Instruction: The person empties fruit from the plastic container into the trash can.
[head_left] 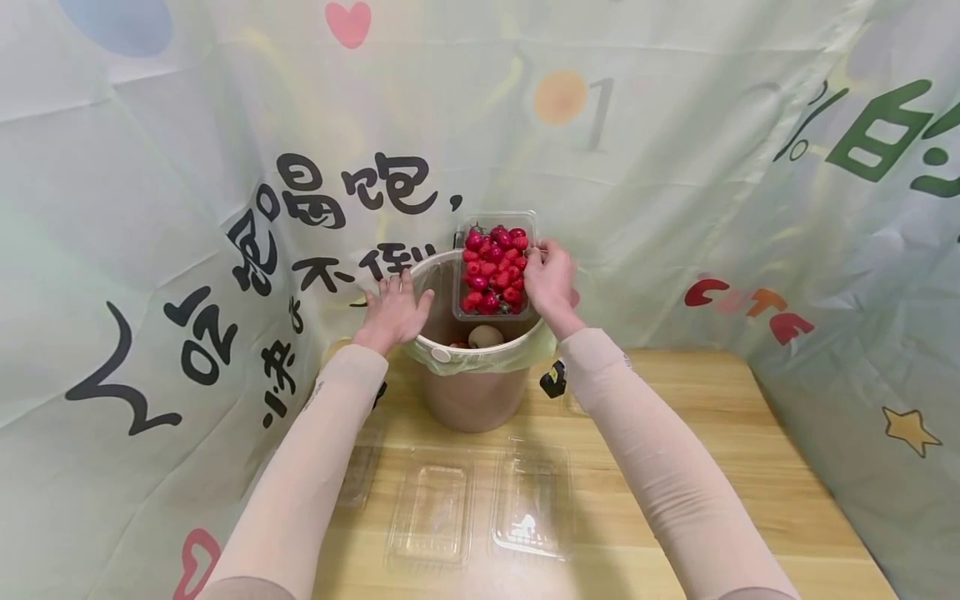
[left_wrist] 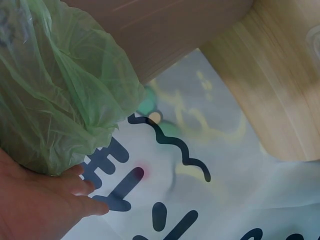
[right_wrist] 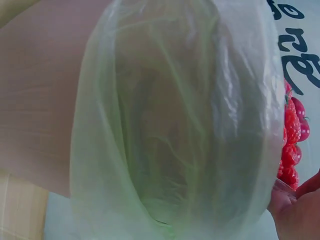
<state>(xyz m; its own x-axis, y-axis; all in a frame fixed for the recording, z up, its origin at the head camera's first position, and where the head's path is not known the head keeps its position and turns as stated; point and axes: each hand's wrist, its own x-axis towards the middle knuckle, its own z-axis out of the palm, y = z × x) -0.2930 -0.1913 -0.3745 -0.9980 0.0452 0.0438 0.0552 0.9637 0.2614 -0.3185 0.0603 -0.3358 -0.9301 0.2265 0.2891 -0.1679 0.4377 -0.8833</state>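
A taupe bin [head_left: 476, 404], lined with a thin green plastic bag [head_left: 491, 361], stands upright at the back of the table. My right hand [head_left: 550, 279] pinches the right edge of a clear plastic box [head_left: 497, 220], tilted over the bin's opening. Red raspberries and shiny, round dark-red fruits [head_left: 495, 265] fill the box; a few show past the bag in the right wrist view. On the bin's left rim rests my left hand [head_left: 395, 312], fingers extended. In the left wrist view its fingers [left_wrist: 75, 187] touch the bag. A round pale thing [head_left: 486, 336] and reddish bits lie inside the bin.
Clear plastic containers lie on the wooden table [head_left: 675, 450] in front of the bin: one at centre [head_left: 431, 512], one to its right [head_left: 532, 500], another behind my left forearm [head_left: 358, 475]. Printed fabric [head_left: 645, 167] hangs close behind and at both sides.
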